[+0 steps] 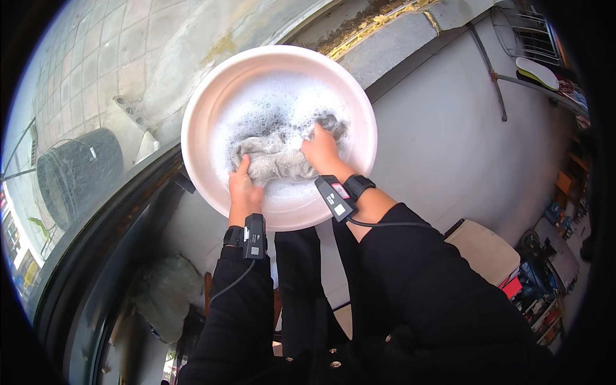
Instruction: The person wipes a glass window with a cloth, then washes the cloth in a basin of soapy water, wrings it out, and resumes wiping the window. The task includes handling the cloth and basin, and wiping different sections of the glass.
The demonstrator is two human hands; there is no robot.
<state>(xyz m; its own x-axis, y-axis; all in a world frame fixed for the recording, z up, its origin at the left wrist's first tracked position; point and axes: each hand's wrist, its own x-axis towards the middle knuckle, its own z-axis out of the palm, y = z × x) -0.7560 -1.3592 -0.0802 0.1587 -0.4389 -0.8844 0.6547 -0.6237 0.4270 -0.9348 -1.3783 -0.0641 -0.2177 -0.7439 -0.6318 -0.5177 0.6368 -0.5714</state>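
A round pale pink plastic basin stands before me, with white suds and water in it. A wet grey cloth lies across the suds. My left hand grips the cloth's left end, thumb on top. At the cloth's right end is my right hand, its fingers closed on the wet fabric and partly hidden by it and the foam. A darker, soaked part of fabric shows just beyond the right hand; whether it belongs to the same cloth I cannot tell. Each wrist bears a strapped black device with a cable.
A concrete ledge runs behind the basin. On the left are a window frame and, beyond the glass, a dark cylindrical container. To the right stand a beige-topped seat and a metal rack with a shoe insole.
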